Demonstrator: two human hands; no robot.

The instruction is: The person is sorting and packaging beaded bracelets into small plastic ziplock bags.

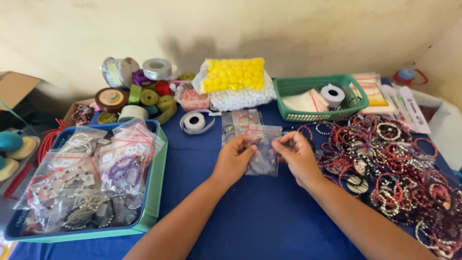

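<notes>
Small clear zip bag (263, 153), centre frame: light, floppy, slippery; left hand (234, 160) and right hand (297, 155) pinch its top edges.

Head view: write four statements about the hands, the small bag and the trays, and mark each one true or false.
1. Both hands, left hand and right hand, hold one small clear bag. True.
2. The loose bracelets are heaped on the person's left. False: they lie on the right.
3. The blue tray holds bagged bracelets. True.
4. The green basket is filled with yellow balls. False: it holds a white tape roll and paper; the yellow balls sit in a bag beside it.
</notes>
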